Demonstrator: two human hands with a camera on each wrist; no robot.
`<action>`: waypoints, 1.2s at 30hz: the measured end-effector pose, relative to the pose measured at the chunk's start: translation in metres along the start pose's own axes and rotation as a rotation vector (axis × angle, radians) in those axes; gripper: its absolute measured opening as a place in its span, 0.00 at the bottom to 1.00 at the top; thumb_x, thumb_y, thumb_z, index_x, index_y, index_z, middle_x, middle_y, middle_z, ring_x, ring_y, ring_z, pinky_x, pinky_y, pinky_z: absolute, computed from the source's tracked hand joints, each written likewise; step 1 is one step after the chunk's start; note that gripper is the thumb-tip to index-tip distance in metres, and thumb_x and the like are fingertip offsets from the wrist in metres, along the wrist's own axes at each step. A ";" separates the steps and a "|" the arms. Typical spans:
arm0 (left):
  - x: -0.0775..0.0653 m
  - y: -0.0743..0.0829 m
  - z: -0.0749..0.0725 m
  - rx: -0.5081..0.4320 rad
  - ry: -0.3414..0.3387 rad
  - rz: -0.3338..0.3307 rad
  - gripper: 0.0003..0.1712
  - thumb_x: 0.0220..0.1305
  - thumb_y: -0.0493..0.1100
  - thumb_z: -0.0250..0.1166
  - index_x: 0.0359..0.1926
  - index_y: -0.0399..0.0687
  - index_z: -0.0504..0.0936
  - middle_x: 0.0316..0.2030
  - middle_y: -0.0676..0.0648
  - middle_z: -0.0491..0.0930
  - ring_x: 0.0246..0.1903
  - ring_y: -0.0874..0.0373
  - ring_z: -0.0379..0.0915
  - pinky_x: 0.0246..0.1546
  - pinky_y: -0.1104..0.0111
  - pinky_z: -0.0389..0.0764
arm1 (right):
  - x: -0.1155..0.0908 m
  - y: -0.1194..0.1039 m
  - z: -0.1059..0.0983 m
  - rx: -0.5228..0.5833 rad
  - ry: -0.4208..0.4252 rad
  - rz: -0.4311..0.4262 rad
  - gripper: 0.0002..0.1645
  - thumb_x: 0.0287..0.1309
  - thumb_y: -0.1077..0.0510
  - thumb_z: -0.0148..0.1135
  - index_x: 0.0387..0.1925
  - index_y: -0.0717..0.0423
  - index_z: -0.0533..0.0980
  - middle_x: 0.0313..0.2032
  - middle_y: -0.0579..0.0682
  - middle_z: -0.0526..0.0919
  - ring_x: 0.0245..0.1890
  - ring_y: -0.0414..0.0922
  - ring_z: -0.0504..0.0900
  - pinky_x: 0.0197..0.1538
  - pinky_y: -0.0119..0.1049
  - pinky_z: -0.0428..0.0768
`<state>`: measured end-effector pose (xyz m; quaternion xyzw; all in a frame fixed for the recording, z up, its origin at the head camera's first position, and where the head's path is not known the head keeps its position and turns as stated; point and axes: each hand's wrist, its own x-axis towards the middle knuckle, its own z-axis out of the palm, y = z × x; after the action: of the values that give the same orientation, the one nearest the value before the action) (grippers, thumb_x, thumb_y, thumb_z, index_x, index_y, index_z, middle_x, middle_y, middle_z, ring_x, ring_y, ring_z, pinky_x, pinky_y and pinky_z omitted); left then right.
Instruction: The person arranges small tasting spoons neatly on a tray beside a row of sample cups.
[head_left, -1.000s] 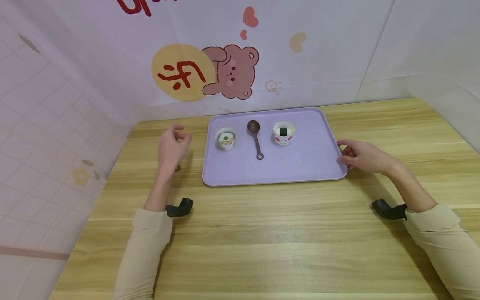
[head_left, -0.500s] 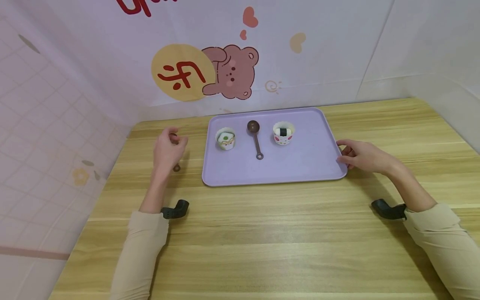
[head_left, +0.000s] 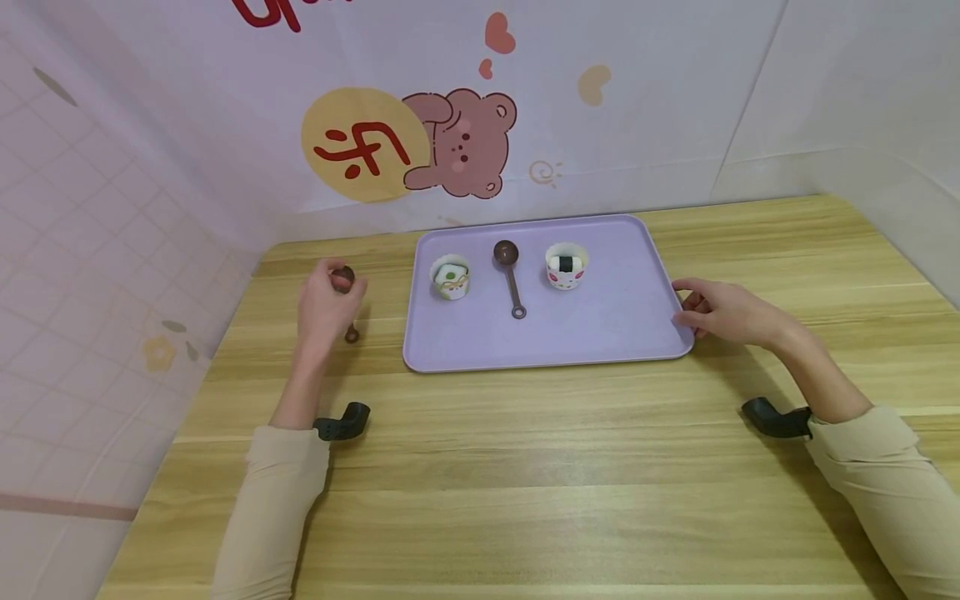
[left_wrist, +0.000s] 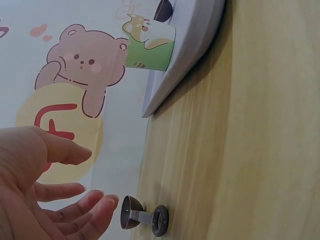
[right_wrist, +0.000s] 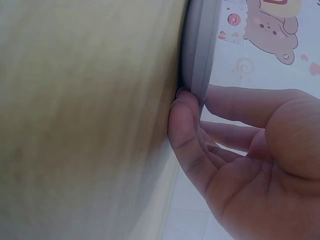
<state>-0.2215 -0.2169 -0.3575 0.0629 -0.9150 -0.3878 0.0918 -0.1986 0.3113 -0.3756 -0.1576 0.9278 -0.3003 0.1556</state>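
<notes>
At the left of the head view, the left hand (head_left: 327, 304) hovers over the bench (head_left: 525, 467), fingers spread and loosely bent, near a brown spoon (left_wrist: 144, 217) lying there. Right of centre, the right hand (head_left: 720, 312) pinches the lower right edge of a purple tray (head_left: 615, 325), thumb above and fingers beneath. The tray lies in the upper middle of the frame, carrying a left cup (head_left: 453, 292), a second spoon (head_left: 511, 277) and a right cup (head_left: 564, 282), the spoon between the cups.
</notes>
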 end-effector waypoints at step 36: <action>0.005 -0.018 -0.010 0.058 -0.105 -0.102 0.40 0.69 0.42 0.62 0.73 0.29 0.55 0.56 0.26 0.75 0.57 0.33 0.72 0.62 0.47 0.69 | 0.000 -0.001 0.001 0.025 0.002 0.009 0.32 0.70 0.65 0.59 0.66 0.80 0.59 0.40 0.61 0.82 0.33 0.47 0.83 0.36 0.34 0.83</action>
<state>-0.2230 -0.2377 -0.3634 0.0918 -0.9249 -0.3683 0.0220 -0.1986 0.3103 -0.3758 -0.1509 0.9249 -0.3114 0.1579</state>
